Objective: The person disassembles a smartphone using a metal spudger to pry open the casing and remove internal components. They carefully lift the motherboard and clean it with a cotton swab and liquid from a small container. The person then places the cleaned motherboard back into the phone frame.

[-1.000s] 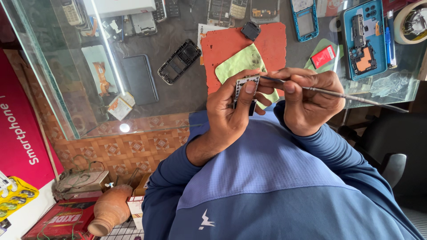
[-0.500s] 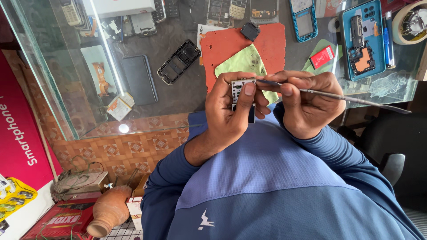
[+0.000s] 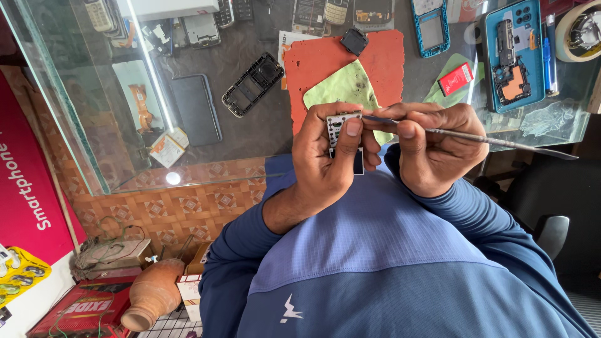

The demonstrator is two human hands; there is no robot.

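Small pale circuit board (image 3: 341, 125), upright between left-hand fingers (image 3: 352, 134).

On the glass counter (image 3: 188, 169), a mat (image 3: 388, 56) lies beyond the left hand (image 3: 325, 163), which holds a circuit board (image 3: 341, 125); a tray (image 3: 513, 59) sits right of the mat, a phone frame (image 3: 252, 84) left

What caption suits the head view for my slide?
Left hand holds a small circuit board while right hand applies a thin metal tool.
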